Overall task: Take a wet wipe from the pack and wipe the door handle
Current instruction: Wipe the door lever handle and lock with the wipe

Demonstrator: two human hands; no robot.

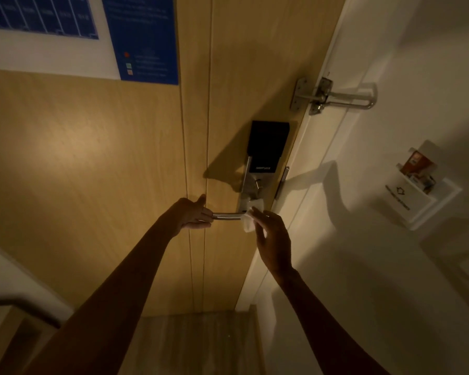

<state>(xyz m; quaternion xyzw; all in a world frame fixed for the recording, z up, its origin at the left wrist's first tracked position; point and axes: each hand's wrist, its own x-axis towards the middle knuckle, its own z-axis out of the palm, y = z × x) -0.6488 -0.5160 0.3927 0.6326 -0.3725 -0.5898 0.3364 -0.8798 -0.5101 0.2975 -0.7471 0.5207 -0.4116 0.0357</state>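
A silver lever door handle [226,216] sticks out leftward from a lock plate on the wooden door [119,171]. My left hand [192,215] grips the free end of the handle. My right hand [271,234] pinches a white wet wipe [251,216], which is pressed around the handle's base near the lock plate. The wipe pack is not in view.
A black smart lock box [267,144] sits above the handle. Higher up, a metal swing-bar door guard [333,96] spans door and white frame. A key-card holder [417,190] is on the white wall at right. A blue notice [144,36] hangs on the door.
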